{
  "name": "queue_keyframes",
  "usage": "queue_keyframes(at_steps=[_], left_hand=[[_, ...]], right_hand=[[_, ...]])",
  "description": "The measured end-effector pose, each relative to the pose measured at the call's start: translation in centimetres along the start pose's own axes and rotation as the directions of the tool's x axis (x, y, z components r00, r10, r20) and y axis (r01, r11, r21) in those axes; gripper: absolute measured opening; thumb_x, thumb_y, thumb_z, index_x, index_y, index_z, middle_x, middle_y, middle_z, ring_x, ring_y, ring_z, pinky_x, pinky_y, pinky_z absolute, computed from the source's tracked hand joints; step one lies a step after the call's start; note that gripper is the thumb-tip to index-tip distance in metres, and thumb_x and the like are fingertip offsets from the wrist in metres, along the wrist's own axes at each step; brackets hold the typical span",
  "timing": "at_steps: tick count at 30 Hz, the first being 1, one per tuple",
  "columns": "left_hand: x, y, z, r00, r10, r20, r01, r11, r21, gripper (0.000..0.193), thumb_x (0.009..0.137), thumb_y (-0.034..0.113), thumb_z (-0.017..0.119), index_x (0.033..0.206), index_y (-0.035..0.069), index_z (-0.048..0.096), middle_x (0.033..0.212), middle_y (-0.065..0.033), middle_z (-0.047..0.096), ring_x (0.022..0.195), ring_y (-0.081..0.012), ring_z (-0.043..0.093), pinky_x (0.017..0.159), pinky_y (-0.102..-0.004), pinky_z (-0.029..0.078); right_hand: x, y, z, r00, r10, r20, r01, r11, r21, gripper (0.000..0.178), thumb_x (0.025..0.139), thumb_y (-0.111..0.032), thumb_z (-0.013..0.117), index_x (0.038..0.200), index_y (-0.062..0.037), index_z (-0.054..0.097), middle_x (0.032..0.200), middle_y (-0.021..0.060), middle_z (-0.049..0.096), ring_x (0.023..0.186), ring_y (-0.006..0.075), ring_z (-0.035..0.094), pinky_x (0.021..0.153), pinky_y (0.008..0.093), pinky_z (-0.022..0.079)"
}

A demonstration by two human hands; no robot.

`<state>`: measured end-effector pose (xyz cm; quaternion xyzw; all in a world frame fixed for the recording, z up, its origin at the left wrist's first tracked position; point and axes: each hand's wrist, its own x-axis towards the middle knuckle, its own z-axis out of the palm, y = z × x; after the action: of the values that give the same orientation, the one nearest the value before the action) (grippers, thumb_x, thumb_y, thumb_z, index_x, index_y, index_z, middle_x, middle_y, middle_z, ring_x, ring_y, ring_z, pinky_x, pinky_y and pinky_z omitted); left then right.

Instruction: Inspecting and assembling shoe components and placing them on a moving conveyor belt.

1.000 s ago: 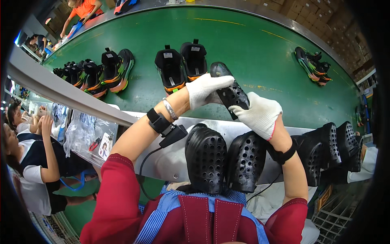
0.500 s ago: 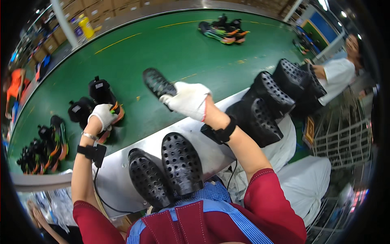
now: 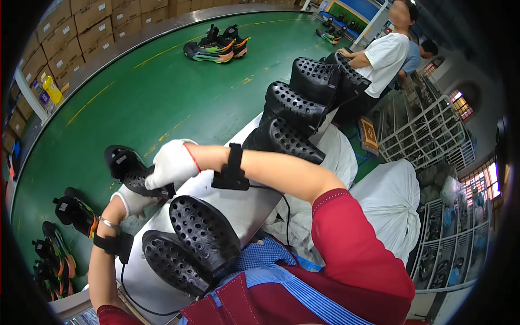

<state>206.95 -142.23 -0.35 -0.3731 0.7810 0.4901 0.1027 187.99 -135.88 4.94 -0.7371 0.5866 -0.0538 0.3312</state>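
Observation:
My right hand, in a white glove, is closed on a slim black foot-shaped piece with a dotted surface. That piece lies against the opening of a black sneaker with a pale label inside; whether its tip is inside cannot be made out. My left hand, also gloved, is closed round the sneaker from below, its fingers partly hidden. Close to my body, two large black foot-shaped forms with holes rest on a metal ledge.
More perforated black forms line the ledge to the right. Sneakers stand on the green belt at left and far side. White sacks and wire racks are at right, beyond them a co-worker in white.
My right hand has moved left and nearer with the black piece, up to my left hand. One sneaker has come away from its pair in my left hand. The view has turned right.

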Motion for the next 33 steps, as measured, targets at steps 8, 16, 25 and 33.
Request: queue_keyframes(at_steps=[8, 16, 25, 33], left_hand=[[-1.7, -2.9, 0.5, 0.953, 0.25, -0.172, -0.163, 0.9, 0.405, 0.035, 0.079, 0.022, 0.067, 0.109, 0.005, 0.066, 0.091, -0.0196, 0.067, 0.082, -0.033, 0.067, 0.074, -0.037, 0.053], [-0.4, -2.2, 1.6, 0.98, 0.035, -0.197, 0.06, 0.888, 0.456, 0.038, 0.076, 0.026, 0.072, 0.108, 0.006, 0.067, 0.089, -0.0184, 0.068, 0.079, -0.0337, 0.066, 0.076, -0.0359, 0.053], [-0.4, -2.5, 0.7, 0.99, -0.14, -0.001, 0.136, 0.958, 0.253, 0.038, 0.077, 0.033, 0.072, 0.104, 0.007, 0.065, 0.066, -0.0069, 0.067, 0.053, -0.0189, 0.066, 0.049, -0.0301, 0.052], [0.2, -4.8, 1.2, 0.999, -0.048, -0.024, 0.052, 0.968, 0.247, 0.029, 0.084, 0.036, 0.065, 0.096, 0.01, 0.068, 0.06, -0.007, 0.066, 0.051, -0.0204, 0.067, 0.049, -0.0303, 0.052]], right_hand=[[5.4, 0.5, -1.7, 0.97, 0.192, 0.146, -0.218, 0.957, 0.19, 0.053, 0.061, -0.052, 0.074, 0.086, -0.0053, 0.074, 0.072, 0.0109, 0.066, 0.06, 0.02, 0.059, 0.054, 0.0294, 0.045], [12.9, -0.7, 6.8, 0.98, -0.115, -0.162, 0.035, 0.905, -0.425, 0.033, 0.077, -0.025, 0.059, 0.101, -0.006, 0.072, 0.103, 0.0177, 0.069, 0.095, 0.0321, 0.067, 0.081, 0.0395, 0.053], [14.1, -3.1, 7.1, 0.99, -0.059, 0.131, 0.122, 0.828, -0.548, 0.038, 0.073, -0.019, 0.073, 0.11, -0.0089, 0.071, 0.116, 0.0121, 0.067, 0.101, 0.0251, 0.067, 0.085, 0.0369, 0.053], [16.0, -5.3, 7.6, 0.995, -0.086, 0.058, 0.103, 0.73, -0.675, 0.044, 0.071, -0.02, 0.076, 0.114, -0.0118, 0.069, 0.119, 0.009, 0.065, 0.105, 0.0224, 0.064, 0.083, 0.0343, 0.053]])
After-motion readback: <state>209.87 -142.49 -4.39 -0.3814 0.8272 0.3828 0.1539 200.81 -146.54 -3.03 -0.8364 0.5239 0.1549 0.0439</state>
